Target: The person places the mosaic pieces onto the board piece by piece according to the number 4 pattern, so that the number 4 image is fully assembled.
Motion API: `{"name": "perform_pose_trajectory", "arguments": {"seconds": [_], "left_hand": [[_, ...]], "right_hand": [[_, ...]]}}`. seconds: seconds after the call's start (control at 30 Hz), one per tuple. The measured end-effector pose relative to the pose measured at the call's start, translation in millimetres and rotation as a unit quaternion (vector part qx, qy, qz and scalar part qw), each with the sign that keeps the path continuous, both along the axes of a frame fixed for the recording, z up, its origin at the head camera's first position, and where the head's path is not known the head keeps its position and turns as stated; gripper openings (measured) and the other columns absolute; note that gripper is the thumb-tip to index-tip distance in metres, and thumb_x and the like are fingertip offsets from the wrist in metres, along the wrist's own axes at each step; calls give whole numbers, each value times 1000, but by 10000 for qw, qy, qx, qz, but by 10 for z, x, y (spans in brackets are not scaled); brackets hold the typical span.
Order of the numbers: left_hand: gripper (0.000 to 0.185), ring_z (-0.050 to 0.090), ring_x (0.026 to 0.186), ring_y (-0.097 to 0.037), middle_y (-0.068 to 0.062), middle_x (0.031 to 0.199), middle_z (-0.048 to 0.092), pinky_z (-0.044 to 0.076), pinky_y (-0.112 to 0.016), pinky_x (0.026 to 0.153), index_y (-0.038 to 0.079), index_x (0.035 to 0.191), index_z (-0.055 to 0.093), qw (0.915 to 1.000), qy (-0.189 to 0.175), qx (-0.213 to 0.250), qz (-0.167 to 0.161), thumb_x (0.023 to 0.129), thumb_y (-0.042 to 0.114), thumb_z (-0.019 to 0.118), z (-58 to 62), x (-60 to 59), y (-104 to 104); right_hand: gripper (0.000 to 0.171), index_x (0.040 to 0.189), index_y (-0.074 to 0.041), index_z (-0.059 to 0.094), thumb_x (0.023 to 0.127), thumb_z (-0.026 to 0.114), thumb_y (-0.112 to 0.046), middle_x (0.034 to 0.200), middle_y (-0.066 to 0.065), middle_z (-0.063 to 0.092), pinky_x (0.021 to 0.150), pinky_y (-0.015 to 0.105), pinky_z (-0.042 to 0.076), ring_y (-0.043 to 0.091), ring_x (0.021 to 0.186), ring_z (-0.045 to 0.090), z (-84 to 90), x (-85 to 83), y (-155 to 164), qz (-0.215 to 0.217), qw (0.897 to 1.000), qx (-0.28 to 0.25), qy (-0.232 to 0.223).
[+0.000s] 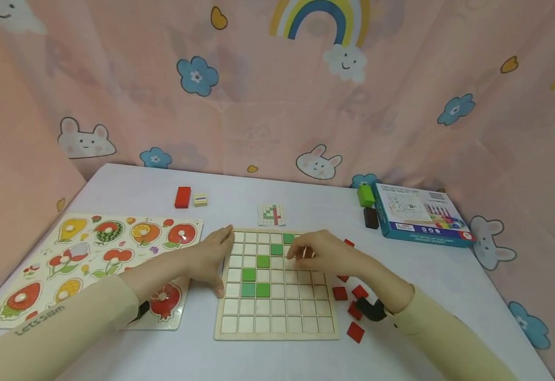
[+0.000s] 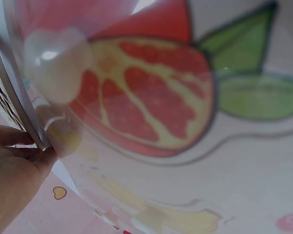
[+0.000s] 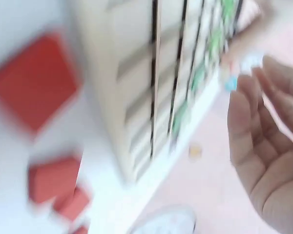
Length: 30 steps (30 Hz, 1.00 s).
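White tabletop (image 1: 130, 185) carried a square wooden grid board (image 1: 276, 283) w/ green tiles, left hand (image 1: 209, 258) flat-fingered on its edge, right hand (image 1: 316, 253) fingers curled, contents unclear; a nudge could prob. scatter tiles.

A pink curtain (image 1: 401, 132) printed with rainbows, bunnies, clouds and blue flowers is hanging behind and beside a white table (image 1: 239, 196). Soft, even light is falling across it.
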<state>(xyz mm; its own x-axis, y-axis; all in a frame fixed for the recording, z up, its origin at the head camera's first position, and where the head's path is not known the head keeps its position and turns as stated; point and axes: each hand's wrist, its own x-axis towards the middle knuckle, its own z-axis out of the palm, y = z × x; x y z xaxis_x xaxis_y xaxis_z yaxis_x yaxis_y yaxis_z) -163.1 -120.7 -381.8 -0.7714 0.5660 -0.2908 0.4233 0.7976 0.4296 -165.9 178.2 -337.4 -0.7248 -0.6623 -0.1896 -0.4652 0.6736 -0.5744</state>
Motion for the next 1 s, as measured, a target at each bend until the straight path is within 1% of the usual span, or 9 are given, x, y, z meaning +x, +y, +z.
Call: {"name": "perform_pose_trajectory", "arguments": {"seconds": [0.1,0.23,0.37,0.5,0.63,0.7,0.77,0.9,1.0], "left_hand": [[133,7,153,-48,-30,164,4,18,-57,125,-13,153,15,10000,-17,1,6,58,36,94,-3,0,-4],[133,7,153,-48,-30,164,3,18,-57,125,-13,153,14,10000,-27,3,26,58,36,94,-8,4,-17],[133,6,153,-47,-29,165,2,18,-56,126,-11,153,14,10000,-36,-18,65,58,35,94,-18,7,-25],[133,5,154,-45,-27,165,1,18,-56,126,-10,154,13,10000,-61,-14,74,59,35,94,-21,1,-22],[132,4,154,-45,-27,165,1,17,-55,126,-9,154,13,10000,-57,-11,53,59,36,93,-21,-8,-7],[132,5,154,-46,-28,165,1,17,-56,126,-10,154,14,10000,-39,-2,29,59,35,93,-18,-8,0],[132,5,154,-46,-28,165,1,17,-56,126,-10,154,14,10000,-49,-9,29,59,35,93,-13,-7,6],[132,5,154,-46,-28,165,1,18,-56,126,-10,154,14,10000,-57,-20,35,59,36,93,-10,-5,5],[133,6,154,-47,-29,165,2,18,-56,126,-11,154,14,10000,-42,-25,25,58,37,94,-18,-8,-5]], "right_hand": [[18,108,-16,72,91,70,-19,89,-5,67,73,22,55,12,82,60,58,-51,334,-182,9997,-45,-172],[20,110,-18,71,90,71,-21,89,-6,67,73,23,56,14,84,61,40,-73,809,-468,9980,-64,-415],[20,109,-18,71,89,72,-22,91,-4,68,73,23,56,11,85,61,-20,-44,1229,-505,9965,90,-658],[20,110,-19,71,89,71,-22,97,0,69,73,21,54,8,85,60,-75,23,1563,-398,9938,317,-993],[22,111,-17,69,89,69,-16,99,7,69,73,22,53,11,84,61,-119,93,1806,-291,9876,245,-1525],[23,110,-15,69,88,69,-12,94,11,66,71,23,51,14,83,59,-137,122,1897,-254,9826,159,-1831],[25,109,-14,69,85,71,-9,89,14,62,68,23,48,17,84,57,-158,145,1980,-180,9787,143,-2042],[29,105,-14,68,78,75,-5,84,17,52,61,25,39,18,82,51,-217,178,2114,-61,9732,209,-2290],[32,103,-14,67,74,79,-7,84,16,50,59,25,35,18,79,50,-265,194,2175,-92,9741,244,-2247]]}}
